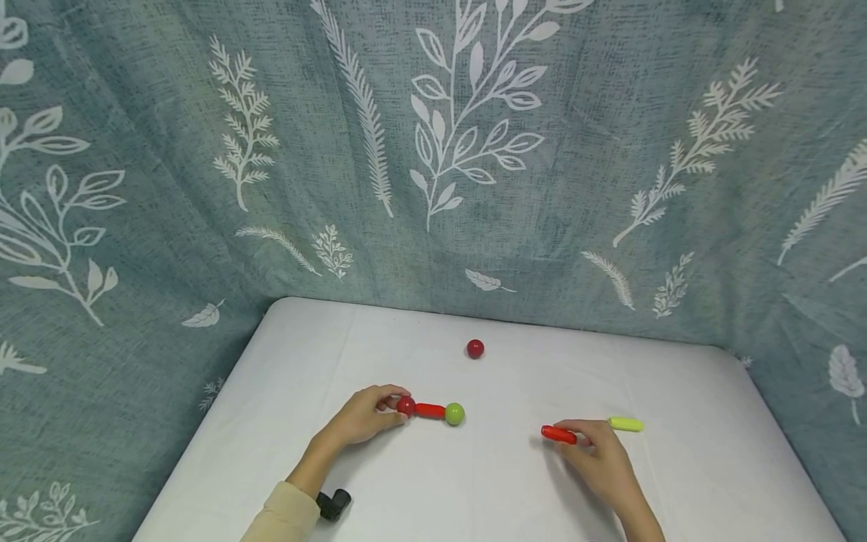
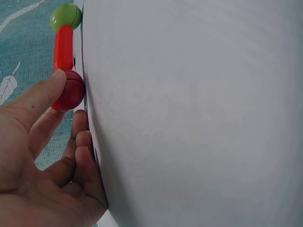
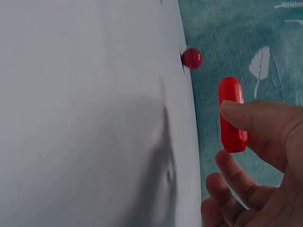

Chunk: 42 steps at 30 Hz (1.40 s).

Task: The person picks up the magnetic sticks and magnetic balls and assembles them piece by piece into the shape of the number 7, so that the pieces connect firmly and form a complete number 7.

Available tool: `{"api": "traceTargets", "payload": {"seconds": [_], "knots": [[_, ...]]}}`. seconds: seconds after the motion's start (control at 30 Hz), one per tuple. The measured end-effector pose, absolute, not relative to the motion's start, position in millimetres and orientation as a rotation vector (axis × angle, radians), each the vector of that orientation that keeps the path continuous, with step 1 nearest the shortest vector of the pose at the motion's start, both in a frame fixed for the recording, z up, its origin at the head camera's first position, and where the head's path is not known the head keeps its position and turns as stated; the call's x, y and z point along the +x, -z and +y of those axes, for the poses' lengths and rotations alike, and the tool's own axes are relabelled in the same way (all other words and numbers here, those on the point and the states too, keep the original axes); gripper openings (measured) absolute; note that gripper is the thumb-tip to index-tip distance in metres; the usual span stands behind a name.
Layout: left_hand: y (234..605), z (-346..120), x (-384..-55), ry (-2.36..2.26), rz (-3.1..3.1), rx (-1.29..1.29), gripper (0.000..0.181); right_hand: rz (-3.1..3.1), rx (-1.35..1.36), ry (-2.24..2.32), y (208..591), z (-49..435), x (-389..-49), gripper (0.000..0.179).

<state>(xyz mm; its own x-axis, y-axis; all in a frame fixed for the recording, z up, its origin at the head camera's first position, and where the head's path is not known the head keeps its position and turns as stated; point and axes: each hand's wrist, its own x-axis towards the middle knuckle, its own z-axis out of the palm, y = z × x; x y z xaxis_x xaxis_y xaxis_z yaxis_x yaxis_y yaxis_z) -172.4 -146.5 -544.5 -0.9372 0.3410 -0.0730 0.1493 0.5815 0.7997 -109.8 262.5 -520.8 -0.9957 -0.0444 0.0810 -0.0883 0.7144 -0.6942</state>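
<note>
My left hand [image 1: 371, 414] pinches a dark red ball [image 2: 71, 92] between thumb and fingers, low at the white table. Joined to that ball in a row are a red rod [image 1: 430, 410] and a green ball [image 1: 454, 413]. Over on the right, my right hand [image 1: 599, 455] holds a second red rod [image 3: 232, 116] between thumb and fingers; its shadow falls on the table below. Just behind the right hand lies a yellow-green rod [image 1: 626, 424], partly covered by the hand in the head view.
A loose dark red ball [image 1: 476, 348] sits toward the back of the white table [image 1: 379, 339]. Beside the left sleeve lies a black object [image 1: 335, 504], partly hidden by the arm. A teal curtain with white leaves [image 1: 305, 165] hangs behind and at both sides.
</note>
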Motion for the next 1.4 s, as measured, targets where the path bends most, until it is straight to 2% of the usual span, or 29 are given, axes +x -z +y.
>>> {"api": "traceTargets", "payload": {"seconds": [0.63,1.03,1.4], "knots": [[546,-146,-172,-1.287,2.593,0.404,0.035,-2.86,0.206,-1.368,523,179,-118,0.032],[545,-146,-174,-1.243,2.623,0.409,0.035,-2.859,0.399,-1.427,527,136,-120,0.027],[545,-147,-171,-1.253,2.621,0.415,0.034,-2.83,0.695,-1.468,538,95,-116,0.02]]}}
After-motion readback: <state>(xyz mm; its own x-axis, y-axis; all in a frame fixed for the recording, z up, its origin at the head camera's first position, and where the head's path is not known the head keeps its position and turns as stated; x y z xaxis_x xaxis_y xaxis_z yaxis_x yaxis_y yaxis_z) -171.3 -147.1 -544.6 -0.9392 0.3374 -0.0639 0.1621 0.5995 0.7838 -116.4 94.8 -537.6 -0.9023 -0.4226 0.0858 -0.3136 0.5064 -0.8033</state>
